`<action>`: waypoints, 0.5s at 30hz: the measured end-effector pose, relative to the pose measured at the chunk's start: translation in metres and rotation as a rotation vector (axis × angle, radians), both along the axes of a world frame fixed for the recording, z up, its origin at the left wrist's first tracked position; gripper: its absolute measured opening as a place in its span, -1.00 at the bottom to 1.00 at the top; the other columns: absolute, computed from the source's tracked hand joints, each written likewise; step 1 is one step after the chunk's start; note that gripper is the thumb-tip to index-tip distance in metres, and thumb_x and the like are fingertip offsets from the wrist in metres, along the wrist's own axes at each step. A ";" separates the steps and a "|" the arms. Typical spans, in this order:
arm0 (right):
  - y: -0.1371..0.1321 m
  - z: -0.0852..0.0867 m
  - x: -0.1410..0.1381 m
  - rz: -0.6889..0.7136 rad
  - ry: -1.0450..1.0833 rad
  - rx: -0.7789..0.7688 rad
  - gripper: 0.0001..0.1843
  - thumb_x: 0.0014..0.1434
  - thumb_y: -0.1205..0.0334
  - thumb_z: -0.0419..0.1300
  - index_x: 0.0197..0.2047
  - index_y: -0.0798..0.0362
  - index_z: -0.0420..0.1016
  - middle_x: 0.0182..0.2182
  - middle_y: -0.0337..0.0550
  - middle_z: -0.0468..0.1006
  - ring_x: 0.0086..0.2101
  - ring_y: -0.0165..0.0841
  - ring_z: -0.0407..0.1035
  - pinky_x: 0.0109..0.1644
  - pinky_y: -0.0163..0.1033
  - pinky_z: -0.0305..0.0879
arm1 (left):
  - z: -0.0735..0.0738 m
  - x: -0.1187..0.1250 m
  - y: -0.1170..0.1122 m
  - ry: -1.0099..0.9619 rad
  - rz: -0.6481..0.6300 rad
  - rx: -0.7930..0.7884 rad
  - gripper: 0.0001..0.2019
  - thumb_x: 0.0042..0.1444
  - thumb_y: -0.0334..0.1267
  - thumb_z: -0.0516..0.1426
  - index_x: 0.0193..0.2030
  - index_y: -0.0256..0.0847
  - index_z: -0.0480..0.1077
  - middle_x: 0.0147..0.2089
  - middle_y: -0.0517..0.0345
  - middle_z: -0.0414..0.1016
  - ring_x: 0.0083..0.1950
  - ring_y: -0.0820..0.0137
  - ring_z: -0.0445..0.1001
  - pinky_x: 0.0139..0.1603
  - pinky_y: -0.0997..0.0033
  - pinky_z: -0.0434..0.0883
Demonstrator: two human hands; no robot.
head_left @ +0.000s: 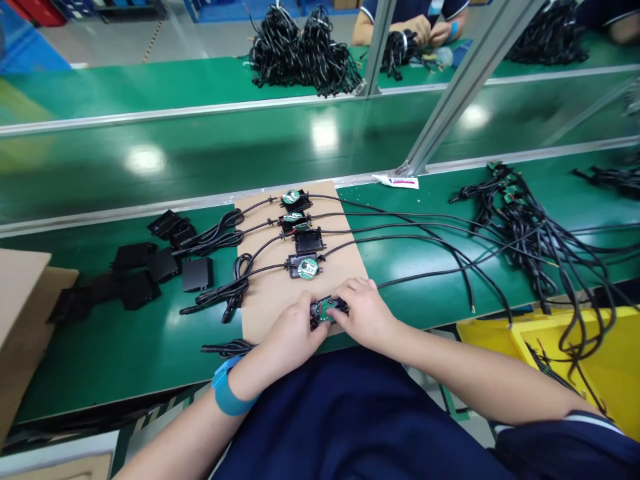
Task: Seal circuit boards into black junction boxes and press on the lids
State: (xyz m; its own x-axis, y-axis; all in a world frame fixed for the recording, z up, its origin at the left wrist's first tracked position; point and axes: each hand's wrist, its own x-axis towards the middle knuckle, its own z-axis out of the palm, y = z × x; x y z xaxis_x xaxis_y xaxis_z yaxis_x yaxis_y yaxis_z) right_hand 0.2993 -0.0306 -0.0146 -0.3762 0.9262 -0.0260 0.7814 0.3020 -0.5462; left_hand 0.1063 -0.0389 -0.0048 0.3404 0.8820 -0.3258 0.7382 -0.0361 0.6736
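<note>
Near the front edge of a cardboard sheet [270,293], both hands grip one small black plastic case with a green circuit board [327,309] in it. My left hand [295,328] closes on its left side, thumb at the lower edge. My right hand [364,310] holds the right side, with its thumb pressed near the board. A black cable [425,275] runs off to the right from the case. Beyond the hands, several similar open cases lie in a column, among them one with a round green board [307,268] and an empty-looking black case half [309,241].
Loose black covers [197,274] and coiled cables [235,293] lie left. A cable heap [520,220] hangs partly over a yellow bin [590,333] at right. A white tube [397,181] lies by a metal post [450,100]. Across the conveyor, another person's hands [430,30] handle cables.
</note>
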 end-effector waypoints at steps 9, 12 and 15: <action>-0.002 0.001 -0.004 -0.021 0.006 -0.012 -0.86 0.26 0.32 0.19 -0.10 0.12 0.45 -0.07 0.02 0.42 -0.07 -0.21 0.34 0.09 -0.11 0.33 | -0.003 -0.026 -0.006 -0.094 -0.006 0.016 -0.86 0.28 -0.22 0.13 -0.07 -0.18 0.35 -0.25 0.11 0.55 -0.27 0.33 0.52 -0.23 0.37 0.40; -0.002 -0.003 -0.004 0.013 0.021 0.015 -0.90 0.27 0.33 0.19 -0.13 0.11 0.45 -0.10 0.01 0.43 -0.08 -0.21 0.32 0.08 -0.08 0.34 | 0.001 -0.032 -0.004 -0.091 -0.047 0.029 -0.88 0.32 -0.26 0.07 -0.23 -0.18 0.39 -0.28 0.13 0.54 -0.28 0.37 0.48 -0.23 0.40 0.36; -0.001 -0.006 -0.002 0.034 0.037 0.037 -0.95 0.29 0.31 0.20 -0.20 0.11 0.47 -0.17 -0.02 0.44 -0.11 -0.22 0.31 0.06 -0.08 0.34 | 0.005 -0.033 0.000 -0.054 -0.074 0.054 -0.78 0.37 -0.24 0.00 -0.29 -0.19 0.39 -0.35 0.15 0.50 -0.31 0.39 0.44 -0.25 0.42 0.32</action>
State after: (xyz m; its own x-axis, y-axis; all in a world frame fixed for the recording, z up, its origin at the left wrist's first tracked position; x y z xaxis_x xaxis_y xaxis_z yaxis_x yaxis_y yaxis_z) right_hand 0.2969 -0.0317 -0.0207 -0.4077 0.9128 0.0226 0.7497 0.3487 -0.5625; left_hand 0.0734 -0.0389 -0.0001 0.4216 0.8693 -0.2581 0.6946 -0.1266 0.7082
